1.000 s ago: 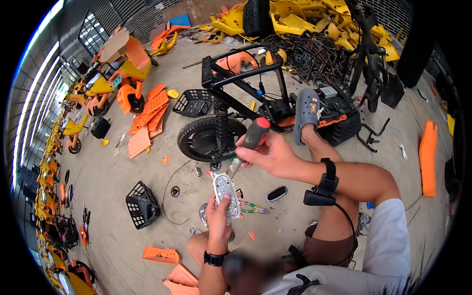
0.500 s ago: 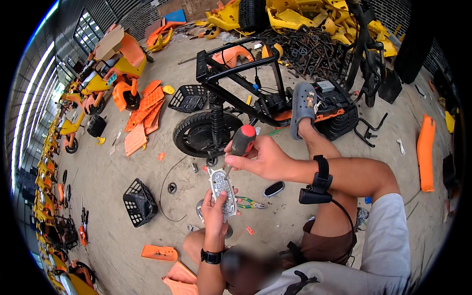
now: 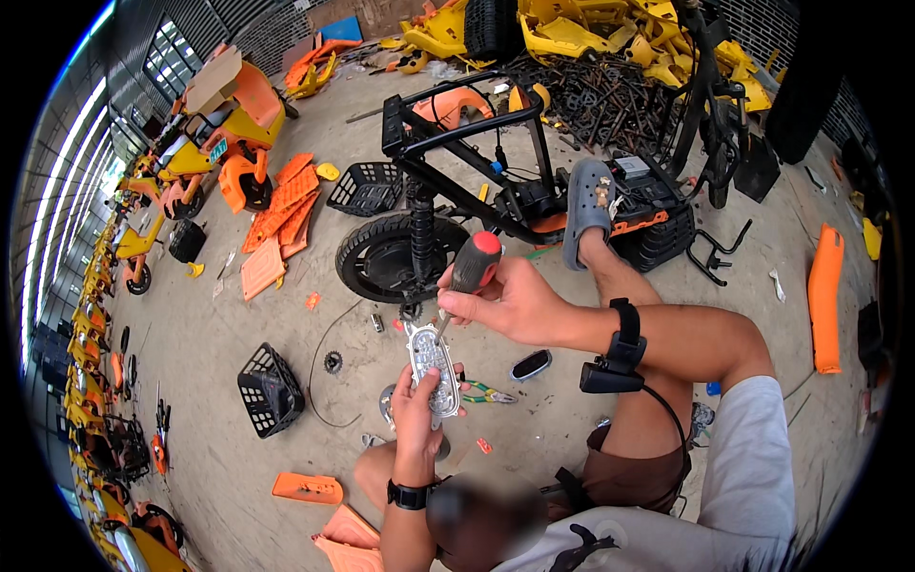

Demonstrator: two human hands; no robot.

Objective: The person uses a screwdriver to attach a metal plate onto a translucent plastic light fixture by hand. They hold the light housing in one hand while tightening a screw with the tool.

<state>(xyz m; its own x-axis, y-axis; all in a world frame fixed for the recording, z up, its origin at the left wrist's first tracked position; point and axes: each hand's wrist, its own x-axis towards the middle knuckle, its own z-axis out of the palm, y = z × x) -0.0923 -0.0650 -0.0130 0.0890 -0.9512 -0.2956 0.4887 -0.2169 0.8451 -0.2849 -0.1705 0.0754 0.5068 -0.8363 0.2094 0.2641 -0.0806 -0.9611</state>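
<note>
My left hand (image 3: 416, 410) holds an oval silver metal casing (image 3: 427, 348), with its thumb pressed on the inner face. My right hand (image 3: 500, 300) grips a screwdriver (image 3: 474, 259) with a black-and-red handle; its shaft points down at the casing's upper right part, where the tip appears to meet it. Just beyond them is a black scooter frame (image 3: 438, 148) with a rear wheel (image 3: 367, 262). Green-and-yellow pliers (image 3: 491, 393) lie on the floor right of the casing. A small sprocket (image 3: 333, 362) and a dark oval part (image 3: 530, 365) lie nearby.
My clog-shod foot (image 3: 586, 210) is beside the frame. Black baskets (image 3: 257, 396), orange panels (image 3: 276, 224) and a long orange piece (image 3: 824, 296) lie around. Yellow scooters (image 3: 248, 133) line the left side; yellow panels (image 3: 553, 33) and dark metal bits are piled at the back.
Compared with a second ago, my right hand and the screwdriver have moved down and left to the casing, which is slightly higher in view. Since half a second ago the handle has risen slightly.
</note>
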